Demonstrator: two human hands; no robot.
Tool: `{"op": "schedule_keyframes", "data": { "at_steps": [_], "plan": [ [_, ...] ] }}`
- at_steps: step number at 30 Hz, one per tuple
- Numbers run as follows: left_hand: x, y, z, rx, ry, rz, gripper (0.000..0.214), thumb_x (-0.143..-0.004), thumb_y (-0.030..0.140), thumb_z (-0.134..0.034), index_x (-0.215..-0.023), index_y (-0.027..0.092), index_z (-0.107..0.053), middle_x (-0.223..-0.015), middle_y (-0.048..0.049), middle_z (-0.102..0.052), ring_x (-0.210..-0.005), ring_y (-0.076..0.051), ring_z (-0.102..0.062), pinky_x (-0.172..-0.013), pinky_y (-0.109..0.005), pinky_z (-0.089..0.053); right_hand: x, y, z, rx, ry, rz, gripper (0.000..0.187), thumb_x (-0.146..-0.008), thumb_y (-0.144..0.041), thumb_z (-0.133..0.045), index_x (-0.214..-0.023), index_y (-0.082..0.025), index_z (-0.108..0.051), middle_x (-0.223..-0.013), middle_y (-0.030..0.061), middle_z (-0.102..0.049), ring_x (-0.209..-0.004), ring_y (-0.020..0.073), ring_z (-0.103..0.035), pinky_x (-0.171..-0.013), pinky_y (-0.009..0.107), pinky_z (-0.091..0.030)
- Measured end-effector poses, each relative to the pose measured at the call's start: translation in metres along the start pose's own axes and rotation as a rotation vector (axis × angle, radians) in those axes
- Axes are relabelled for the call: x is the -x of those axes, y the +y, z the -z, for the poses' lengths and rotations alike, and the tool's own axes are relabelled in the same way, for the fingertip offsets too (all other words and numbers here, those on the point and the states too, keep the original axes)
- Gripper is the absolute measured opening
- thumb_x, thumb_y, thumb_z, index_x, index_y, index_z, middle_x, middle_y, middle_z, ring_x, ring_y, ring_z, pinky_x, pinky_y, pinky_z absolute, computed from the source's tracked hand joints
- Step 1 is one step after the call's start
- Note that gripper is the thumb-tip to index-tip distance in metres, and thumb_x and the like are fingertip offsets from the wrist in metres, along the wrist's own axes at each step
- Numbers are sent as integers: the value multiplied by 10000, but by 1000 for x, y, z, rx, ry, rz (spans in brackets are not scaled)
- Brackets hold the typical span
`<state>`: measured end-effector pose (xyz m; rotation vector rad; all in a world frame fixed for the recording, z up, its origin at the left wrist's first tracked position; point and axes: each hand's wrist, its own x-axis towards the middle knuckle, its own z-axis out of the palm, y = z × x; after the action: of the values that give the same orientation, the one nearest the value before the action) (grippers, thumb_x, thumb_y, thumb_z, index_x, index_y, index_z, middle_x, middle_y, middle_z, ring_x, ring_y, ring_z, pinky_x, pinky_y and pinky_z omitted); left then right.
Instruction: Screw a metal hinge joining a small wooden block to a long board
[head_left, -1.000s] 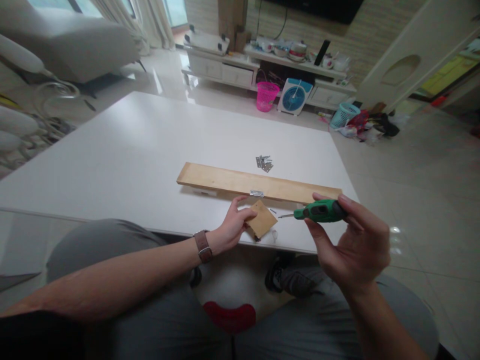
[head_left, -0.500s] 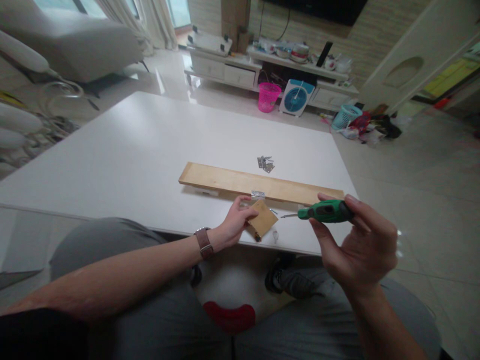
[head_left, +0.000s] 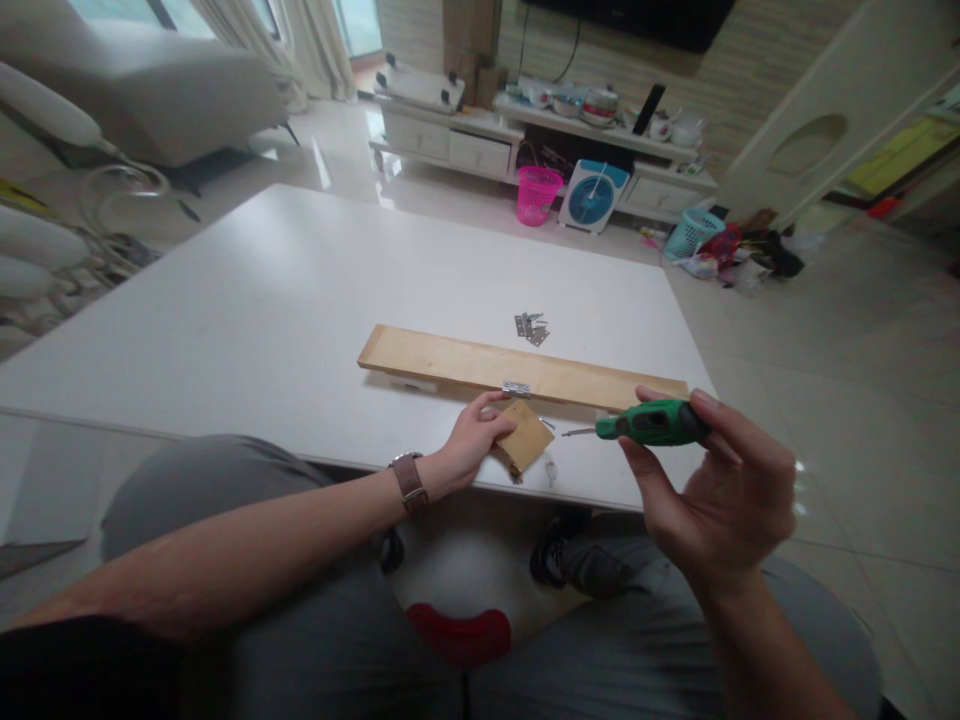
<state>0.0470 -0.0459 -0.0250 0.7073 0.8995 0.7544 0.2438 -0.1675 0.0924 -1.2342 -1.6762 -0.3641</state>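
My left hand (head_left: pixel 474 436) grips a small square wooden block (head_left: pixel 529 436) by its left side, close to the front edge of the white table. Just beyond its fingertips, a metal hinge (head_left: pixel 516 389) sits at the near edge of a long wooden board (head_left: pixel 442 356). My right hand (head_left: pixel 724 490) holds a green-handled screwdriver (head_left: pixel 656 422) in the air, its thin tip pointing left toward the block and a little apart from it. A small clear item (head_left: pixel 551 472) lies near the block, too small to make out.
Loose metal hinges and screws (head_left: pixel 531 328) lie in a pile behind the board. The white table (head_left: pixel 300 290) stretches away to the left. Across the room stand a pink basket (head_left: pixel 537 195), a fan (head_left: pixel 592 197) and a low cabinet (head_left: pixel 480 150).
Very little differs. The wooden block in my left hand has shifted slightly; my right hand and the screwdriver stay in place.
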Motion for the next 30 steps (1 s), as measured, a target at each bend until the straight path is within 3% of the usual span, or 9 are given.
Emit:
{"op": "schedule_keyframes", "data": {
  "at_steps": [6,11,20,25,30],
  "plan": [
    [-3,2,0,23,60,15,508,-716,84,-867,-1185,166,-689,-944,-93,-805,-842,-226,-745,-826,-359,-590,-1,-1,0,-20,1,-10,1010,-753,-44,-943,-1612,-382,-532,-1352,25,-811,-1112,296,-861,-957,473,-765],
    [-13,2,3,111,72,14,288,-766,131,-910,-993,118,-733,-1032,-149,-809,-904,-230,-760,-923,-401,-614,-1,-1,0,5,-8,6,1011,-769,-49,-935,-1623,-387,-512,-1362,19,-800,-1113,289,-859,-942,453,-770],
    [-17,0,8,88,1,143,198,-857,209,-908,-963,95,-785,-973,-165,-829,-795,-220,-776,-747,-337,-634,-2,-1,-1,-7,6,-11,975,-760,-76,-941,-1601,-373,-546,-1322,29,-815,-1091,306,-865,-894,475,-780],
    [-21,-1,9,70,15,130,133,-848,159,-875,-855,112,-751,-905,-142,-816,-735,-197,-752,-721,-322,-626,-3,0,-3,-3,14,18,987,-770,-72,-928,-1619,-376,-525,-1348,22,-811,-1108,298,-863,-905,457,-775],
    [-21,1,9,18,-18,52,169,-775,172,-889,-868,116,-760,-918,-137,-817,-774,-205,-757,-751,-320,-612,-4,-2,-5,-2,12,15,976,-788,-78,-904,-1622,-396,-510,-1345,23,-801,-1111,297,-859,-891,461,-777]
  ]
}}
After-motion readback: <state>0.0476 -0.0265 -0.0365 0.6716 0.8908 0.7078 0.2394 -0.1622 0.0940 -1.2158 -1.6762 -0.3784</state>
